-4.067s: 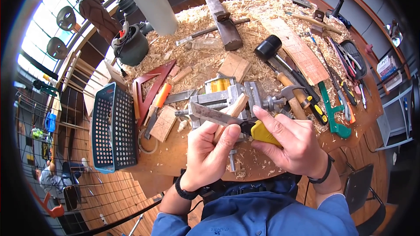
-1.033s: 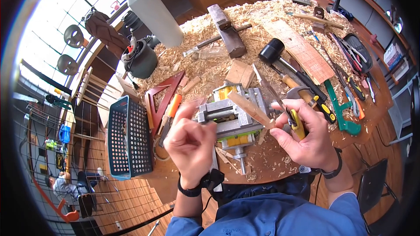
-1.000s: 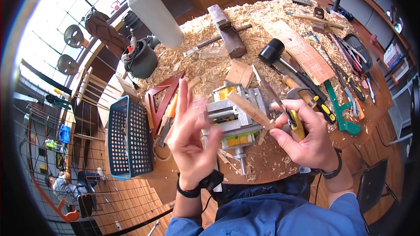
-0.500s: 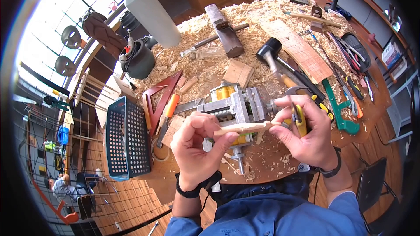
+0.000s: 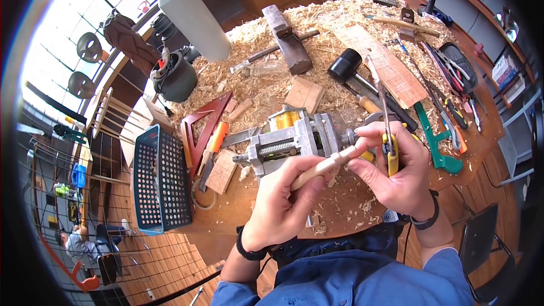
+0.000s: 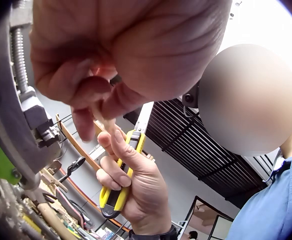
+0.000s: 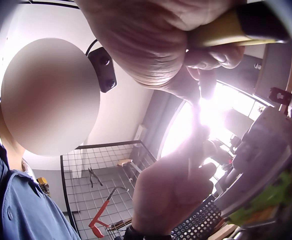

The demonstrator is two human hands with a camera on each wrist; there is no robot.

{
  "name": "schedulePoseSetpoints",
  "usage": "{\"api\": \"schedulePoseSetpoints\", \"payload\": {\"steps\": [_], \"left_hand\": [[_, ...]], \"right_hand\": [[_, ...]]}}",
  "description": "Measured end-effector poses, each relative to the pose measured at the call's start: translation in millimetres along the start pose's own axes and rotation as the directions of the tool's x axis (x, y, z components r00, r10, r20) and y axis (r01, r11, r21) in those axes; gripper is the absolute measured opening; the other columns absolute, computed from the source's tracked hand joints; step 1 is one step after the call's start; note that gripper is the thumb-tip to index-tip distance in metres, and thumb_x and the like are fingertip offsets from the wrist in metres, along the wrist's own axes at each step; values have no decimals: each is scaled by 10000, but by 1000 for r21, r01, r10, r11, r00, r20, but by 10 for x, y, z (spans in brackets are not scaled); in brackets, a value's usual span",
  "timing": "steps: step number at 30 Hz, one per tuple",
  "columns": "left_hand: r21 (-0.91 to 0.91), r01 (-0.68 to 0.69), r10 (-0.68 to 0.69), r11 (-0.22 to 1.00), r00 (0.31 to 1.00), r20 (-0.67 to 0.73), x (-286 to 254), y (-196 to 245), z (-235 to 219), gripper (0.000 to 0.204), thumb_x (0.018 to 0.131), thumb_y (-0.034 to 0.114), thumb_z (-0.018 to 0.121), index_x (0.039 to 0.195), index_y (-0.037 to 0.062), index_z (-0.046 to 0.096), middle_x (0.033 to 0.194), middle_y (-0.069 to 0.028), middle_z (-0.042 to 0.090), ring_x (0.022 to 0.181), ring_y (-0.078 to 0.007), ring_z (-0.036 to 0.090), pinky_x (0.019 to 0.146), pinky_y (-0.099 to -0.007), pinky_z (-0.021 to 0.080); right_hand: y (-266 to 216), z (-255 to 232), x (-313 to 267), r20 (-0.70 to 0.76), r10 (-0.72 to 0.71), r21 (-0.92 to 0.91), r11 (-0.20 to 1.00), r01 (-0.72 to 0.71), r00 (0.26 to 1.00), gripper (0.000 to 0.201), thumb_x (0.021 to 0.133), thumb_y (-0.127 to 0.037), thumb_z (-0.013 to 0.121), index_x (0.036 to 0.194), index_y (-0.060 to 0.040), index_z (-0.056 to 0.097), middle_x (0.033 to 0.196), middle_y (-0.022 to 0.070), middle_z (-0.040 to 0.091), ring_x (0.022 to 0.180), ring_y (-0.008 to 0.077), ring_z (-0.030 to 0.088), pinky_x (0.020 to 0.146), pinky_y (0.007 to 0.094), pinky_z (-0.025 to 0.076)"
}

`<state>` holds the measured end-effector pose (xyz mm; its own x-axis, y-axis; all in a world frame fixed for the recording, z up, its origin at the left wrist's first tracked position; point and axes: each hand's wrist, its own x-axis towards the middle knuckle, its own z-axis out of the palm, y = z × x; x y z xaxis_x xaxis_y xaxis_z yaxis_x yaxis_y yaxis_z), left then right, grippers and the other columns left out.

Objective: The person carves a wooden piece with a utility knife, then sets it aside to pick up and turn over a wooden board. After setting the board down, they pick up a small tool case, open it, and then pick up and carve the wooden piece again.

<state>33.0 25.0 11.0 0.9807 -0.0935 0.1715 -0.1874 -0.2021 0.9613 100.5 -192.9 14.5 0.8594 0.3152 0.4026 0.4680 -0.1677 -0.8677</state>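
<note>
In the head view a slim carved wooden stick (image 5: 324, 168) spans the gap between my hands, in front of the metal vise (image 5: 306, 140). My left hand (image 5: 283, 207) grips its left end with thumb and fingers. The thumb and forefinger of my right hand (image 5: 405, 187) are at its narrower right end. Tucked in that same hand is a yellow-and-black utility knife (image 5: 392, 157), its blade pointing up and away from the stick. The left wrist view shows the knife (image 6: 117, 202) lying along the right palm, with fingers curled round it.
Wood shavings (image 5: 249, 39) cover the back of the bench. A perforated basket (image 5: 170, 187), a red triangle square (image 5: 207, 130) and an orange-handled knife (image 5: 215, 141) lie left. Right are a black mallet (image 5: 344, 67), a green-handled saw (image 5: 433, 141) and several hand tools.
My left hand let go, gestured with spread fingers beside the stick, then took its left end again. The knife blade has swung off the stick to point upward; the stick now lies crosswise.
</note>
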Motion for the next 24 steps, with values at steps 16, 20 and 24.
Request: {"api": "schedulePoseSetpoints", "payload": {"steps": [16, 20, 24], "left_hand": [[-597, 125, -105, 793, 992, 67, -60, -133, -29, 495, 1094, 182, 486, 1538, 1, 363, 991, -152, 680, 644, -81, 511, 602, -203, 410], [-588, 197, -179, 785, 980, 89, -5, 2, -8, 537, 1042, 176, 481, 1495, -104, 413, 926, -192, 692, 577, -104, 526, 569, -209, 427], [-592, 197, -193, 781, 979, 72, 3, -12, -17, 564, 1029, 171, 473, 1494, -139, 395, 934, -205, 693, 581, -141, 579, 571, -229, 478]], "right_hand": [[-72, 15, 67, 290, -194, -202, 945, 258, 937, 394, 881, -190, 761, 1192, 34, 668, 898, 188, 693, 770, 365, 708, 678, 422, 562], [-55, 21, 67, 276, -199, -177, 951, 253, 940, 390, 881, -181, 765, 1192, 37, 675, 900, 199, 702, 781, 367, 714, 684, 415, 564], [-18, 36, 65, 267, -212, -160, 952, 260, 940, 401, 882, -185, 768, 1200, 39, 671, 912, 205, 707, 785, 369, 716, 689, 414, 565]]}}
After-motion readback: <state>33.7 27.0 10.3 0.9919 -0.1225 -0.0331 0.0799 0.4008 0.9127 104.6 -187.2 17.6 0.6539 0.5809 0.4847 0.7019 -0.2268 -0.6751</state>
